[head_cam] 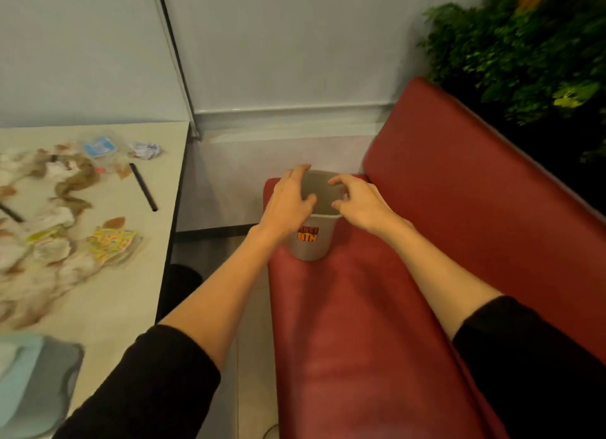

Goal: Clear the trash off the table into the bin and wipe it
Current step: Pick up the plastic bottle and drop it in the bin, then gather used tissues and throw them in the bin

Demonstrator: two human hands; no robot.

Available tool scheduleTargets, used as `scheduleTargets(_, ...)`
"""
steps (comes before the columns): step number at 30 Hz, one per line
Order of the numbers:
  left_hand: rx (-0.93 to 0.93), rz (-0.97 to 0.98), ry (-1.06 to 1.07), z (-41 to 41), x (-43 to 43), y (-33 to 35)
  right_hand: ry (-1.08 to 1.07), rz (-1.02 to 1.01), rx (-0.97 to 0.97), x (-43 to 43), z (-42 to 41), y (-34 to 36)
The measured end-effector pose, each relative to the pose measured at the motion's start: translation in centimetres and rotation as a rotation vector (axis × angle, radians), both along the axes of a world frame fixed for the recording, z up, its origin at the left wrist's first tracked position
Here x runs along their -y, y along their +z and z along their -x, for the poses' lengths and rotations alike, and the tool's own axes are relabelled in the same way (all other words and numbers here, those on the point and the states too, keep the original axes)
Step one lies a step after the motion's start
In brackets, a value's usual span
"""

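Trash bin [310, 242], one only, stands on the red bench seat [360, 307] directly under the grip. The left hand [290, 201] curls over its left rim and the right hand [359, 202] pinches its right rim. Well left of the grip, a cream table [131, 291] carries two black straws [143, 186], one yellow wrapper [113, 242], one crumpled paper ball [146, 150] and blurred scraps. A pale wall [295, 45] lies beyond, with plants [524, 45] far right. The bin's long axis is vertical, mouth up, label toward the person.
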State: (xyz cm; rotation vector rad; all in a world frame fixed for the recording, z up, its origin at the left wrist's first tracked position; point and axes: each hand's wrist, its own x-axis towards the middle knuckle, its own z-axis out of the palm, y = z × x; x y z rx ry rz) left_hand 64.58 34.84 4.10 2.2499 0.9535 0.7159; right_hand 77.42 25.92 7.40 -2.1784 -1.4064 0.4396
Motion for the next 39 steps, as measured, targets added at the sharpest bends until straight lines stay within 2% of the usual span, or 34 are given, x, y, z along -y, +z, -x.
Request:
scheduleTargets(5,0.058,-0.034,0.031,8.8,8.3,4.0,0.088,-0.058,0.014,6.5,6.2,4.3)
scheduleTargets(11,0.233,0.106,0.249,21.0,16.7,5.1,0.266,-0.047,-0.022,12.1,15.8,5.0)
scheduleTargets(18,0.172,0.206,0.423,33.2,23.2,1.8,0.412,-0.002,-0.17,15.4,26.5,1.6)
scheduleTargets(23,0.084,0.251,0.54,40.8,27.9,-1.4,0.539,0.109,-0.271,17.8,34.2,-3.1)
scheduleTargets(32,0.012,0.356,0.661,48.3,32.6,-5.3,0.689,0.306,-0.217,20.7,43.5,-9.6)
scheduleTargets(39,0.03,0.412,0.636,50.7,33.3,-5.8,0.542,0.354,-0.127,24.5,48.1,-11.7)
